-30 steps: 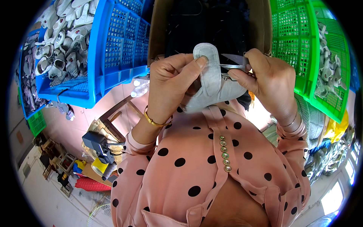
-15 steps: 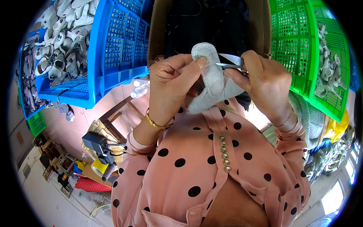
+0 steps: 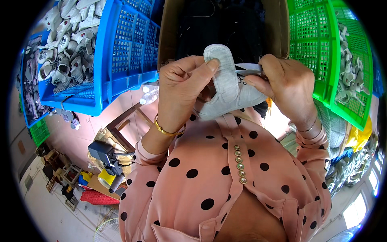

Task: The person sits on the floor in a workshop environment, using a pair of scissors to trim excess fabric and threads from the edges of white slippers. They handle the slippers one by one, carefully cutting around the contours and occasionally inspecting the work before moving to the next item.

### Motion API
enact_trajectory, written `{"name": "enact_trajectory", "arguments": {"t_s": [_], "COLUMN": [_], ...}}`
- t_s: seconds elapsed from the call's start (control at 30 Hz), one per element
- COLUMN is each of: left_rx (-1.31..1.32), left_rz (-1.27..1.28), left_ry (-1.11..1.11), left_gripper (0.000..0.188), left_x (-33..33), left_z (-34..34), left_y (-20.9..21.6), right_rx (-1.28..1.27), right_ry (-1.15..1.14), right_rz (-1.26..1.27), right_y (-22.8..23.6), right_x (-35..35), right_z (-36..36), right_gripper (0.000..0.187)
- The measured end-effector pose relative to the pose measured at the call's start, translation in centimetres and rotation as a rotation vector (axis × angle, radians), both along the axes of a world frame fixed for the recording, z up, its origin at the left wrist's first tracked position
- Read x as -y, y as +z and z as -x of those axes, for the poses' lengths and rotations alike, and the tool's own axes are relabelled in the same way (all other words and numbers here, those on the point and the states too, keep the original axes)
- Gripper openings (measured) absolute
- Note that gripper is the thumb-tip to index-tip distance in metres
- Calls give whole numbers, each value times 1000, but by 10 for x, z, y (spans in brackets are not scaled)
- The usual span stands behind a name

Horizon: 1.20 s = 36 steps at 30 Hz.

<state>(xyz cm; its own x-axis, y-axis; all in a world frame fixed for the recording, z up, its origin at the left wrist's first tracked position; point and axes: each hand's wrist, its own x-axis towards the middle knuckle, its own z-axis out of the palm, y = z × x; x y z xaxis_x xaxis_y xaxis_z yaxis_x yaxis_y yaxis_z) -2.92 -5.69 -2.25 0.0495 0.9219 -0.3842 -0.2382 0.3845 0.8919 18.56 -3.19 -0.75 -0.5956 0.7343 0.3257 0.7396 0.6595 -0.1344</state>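
My left hand [image 3: 186,80] pinches the rounded strap of a small off-white fabric shoe [image 3: 227,90], its thumb pressed flat on the strap. The shoe hangs over my lap, with its wider body below the strap. In my right hand [image 3: 288,84] is a pair of metal scissors [image 3: 248,69], gripped by the handle end, which the fingers hide. Their blades point left and lie beside the strap's right edge. From this view I cannot tell whether the tips touch the fabric.
A blue plastic basket [image 3: 102,80] on the left holds many small white shoes [image 3: 62,60]. Green baskets [image 3: 330,60] on the right hold more pale pieces [image 3: 350,76]. An open cardboard box [image 3: 278,28] lies ahead, around dark cloth. A wooden stool [image 3: 121,125] stands at lower left.
The scissor blades have drawn closer together beside the strap. My right hand has shifted slightly right, and the shoe's body has turned a little, showing more of its side.
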Motion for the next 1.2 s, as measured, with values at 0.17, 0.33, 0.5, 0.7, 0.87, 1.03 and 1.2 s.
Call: {"name": "enact_trajectory", "arguments": {"t_s": [0.17,0.33,0.5,0.7,0.87,1.03,1.2], "left_rx": [0,49,71,131,60,18,12], "left_rz": [-16,-15,-24,9,30,24,-100], "left_ry": [-29,-46,-68,-87,-114,-170,-228], "left_gripper": [18,17,17,17,18,22,27], "left_x": [1,1,1,1,1,-3,-6], "left_z": [0,-1,1,2,7,11,5], "left_y": [1,2,-2,-5,-8,-10,-12], "right_rx": [61,95,92,76,-115,-738,-525], "right_ry": [33,16,-4,30,-10,-39,20], "right_rz": [-68,-18,82,98,264,718,726], "right_y": [6,9,16,13,-11,-19,-20], "right_x": [-2,0,3,1,-1,-6,-3], "right_z": [1,1,2,1,-4,-3,17], "right_gripper": [40,39,35,35,35,31,20]}}
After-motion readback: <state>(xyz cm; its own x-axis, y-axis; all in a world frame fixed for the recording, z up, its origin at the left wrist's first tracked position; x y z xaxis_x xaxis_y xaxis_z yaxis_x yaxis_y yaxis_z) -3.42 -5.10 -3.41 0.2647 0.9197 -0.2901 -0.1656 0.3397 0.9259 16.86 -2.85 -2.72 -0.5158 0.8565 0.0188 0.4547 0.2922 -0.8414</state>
